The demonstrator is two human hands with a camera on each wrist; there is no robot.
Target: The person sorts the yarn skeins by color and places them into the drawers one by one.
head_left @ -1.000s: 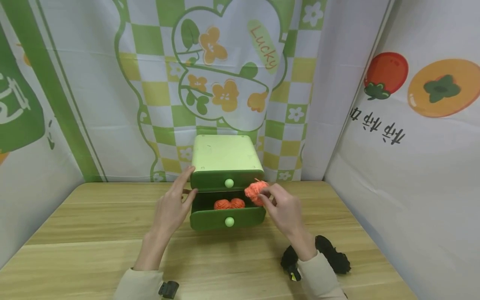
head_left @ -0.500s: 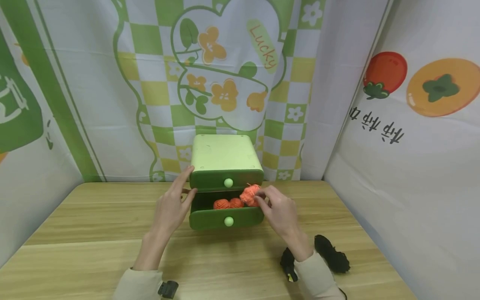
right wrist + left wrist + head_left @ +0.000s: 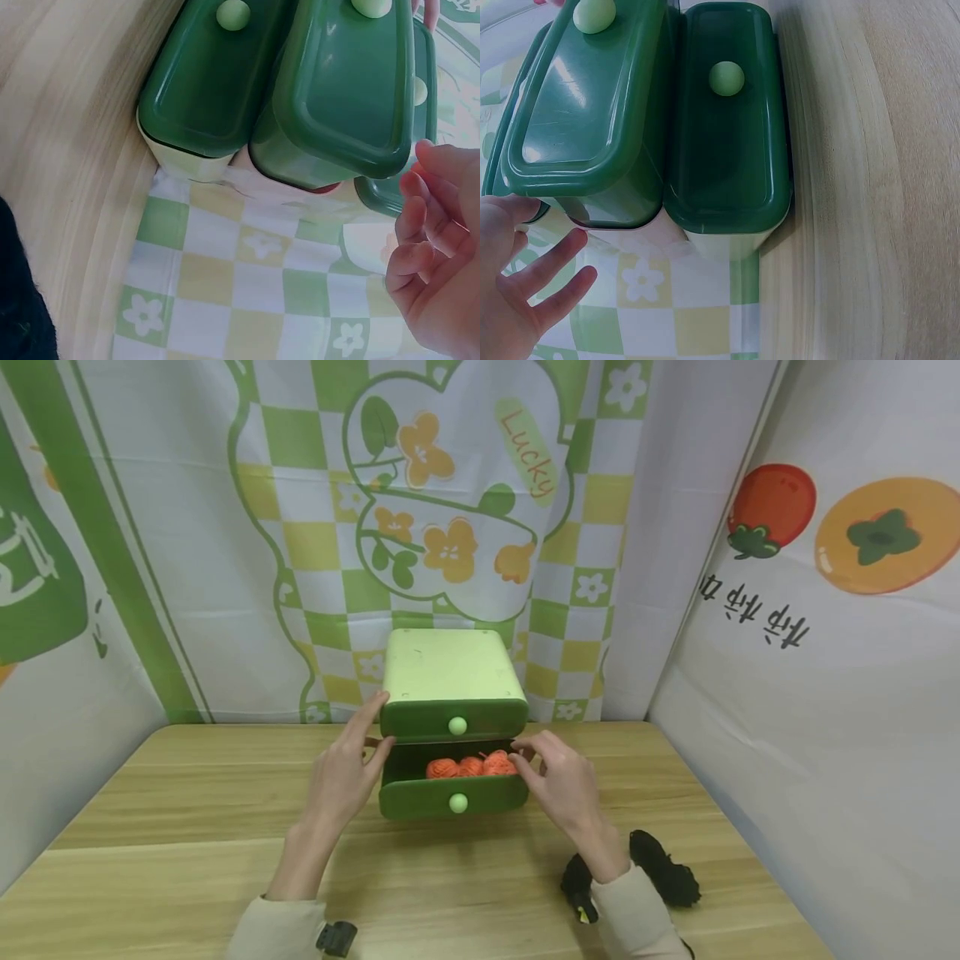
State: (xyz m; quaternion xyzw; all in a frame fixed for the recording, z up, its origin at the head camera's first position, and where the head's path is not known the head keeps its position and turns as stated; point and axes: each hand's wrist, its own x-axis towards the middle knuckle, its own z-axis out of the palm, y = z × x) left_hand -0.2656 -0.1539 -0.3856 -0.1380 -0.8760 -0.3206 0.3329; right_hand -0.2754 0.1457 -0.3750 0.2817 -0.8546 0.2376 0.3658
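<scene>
A small pale-green cabinet point(image 3: 450, 668) with dark-green drawer fronts stands at the back of the table. Its pulled-out middle drawer point(image 3: 420, 800) holds three orange yarn balls point(image 3: 498, 763) in a row. My left hand point(image 3: 341, 772) rests its fingertips against the cabinet's left side, beside that drawer; its other fingers spread loosely in the left wrist view. At the drawer's right end is my right hand point(image 3: 564, 781), close beside the rightmost ball. Nothing shows between its loosely bent fingers in the right wrist view. The drawer's inside is hidden from both wrist views.
Beneath the pulled-out drawer, the bottom drawer point(image 3: 724, 157) is pushed in, as is the top drawer point(image 3: 420, 720). A black bundle of yarn point(image 3: 663, 868) lies on the wooden table point(image 3: 187, 860) near my right forearm. A checkered cloth point(image 3: 300, 543) hangs behind.
The right hand has carried an orange yarn ball leftward and down into the drawer, beside the other two, and let it go. The left hand has stayed in place.
</scene>
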